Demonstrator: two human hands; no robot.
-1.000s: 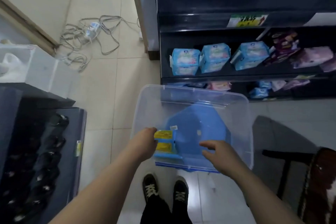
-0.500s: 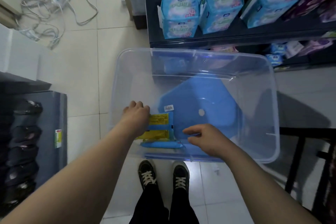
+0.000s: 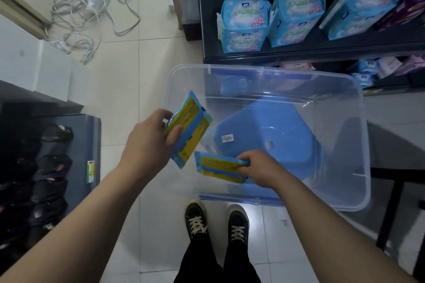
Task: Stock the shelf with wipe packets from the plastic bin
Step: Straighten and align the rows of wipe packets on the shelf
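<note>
A clear plastic bin (image 3: 340, 207) stands in front of me on a blue stool seat (image 3: 271, 133) that shows through its bottom. My left hand (image 3: 149, 145) grips a blue and yellow wipe packet (image 3: 190, 131), lifted over the bin's left rim. My right hand (image 3: 259, 167) pinches a second blue and yellow wipe packet (image 3: 218, 166) low inside the bin, near its front wall. The dark shelf (image 3: 317, 53) stands just beyond the bin.
Light blue packs (image 3: 243, 25) and purple packs (image 3: 407, 4) fill the shelf; smaller packs lie on the level below. A tangle of cables (image 3: 92, 11) lies on the floor at the back left. A dark rack (image 3: 46, 167) stands to my left, a dark frame (image 3: 391, 209) to my right.
My left hand has lifted a packet up out of the bin. My right hand has taken hold of a second packet. The camera has tilted down and closer.
</note>
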